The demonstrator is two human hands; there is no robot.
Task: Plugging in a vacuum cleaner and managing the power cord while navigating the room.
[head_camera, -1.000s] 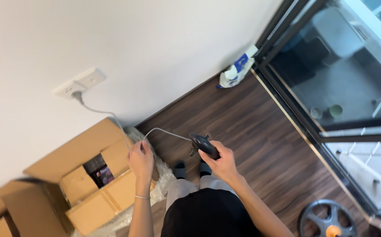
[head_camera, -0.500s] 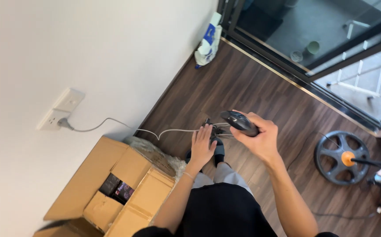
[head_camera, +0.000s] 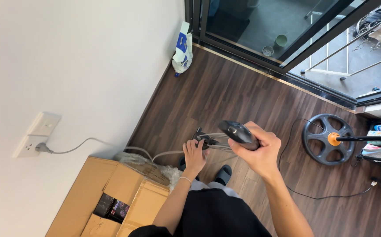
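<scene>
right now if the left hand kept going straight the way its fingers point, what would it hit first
The left hand points up-frame at the device's dark front end, with the grey cord there too. It looks already touching that end, though depth is hard to judge; beyond is wood floor.

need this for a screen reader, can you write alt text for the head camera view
Seen from above, a person's right hand grips a dark handheld appliance while the left hand touches its grey cord, which runs to a wall socket. An open cardboard box stands on the dark wood floor.
</scene>
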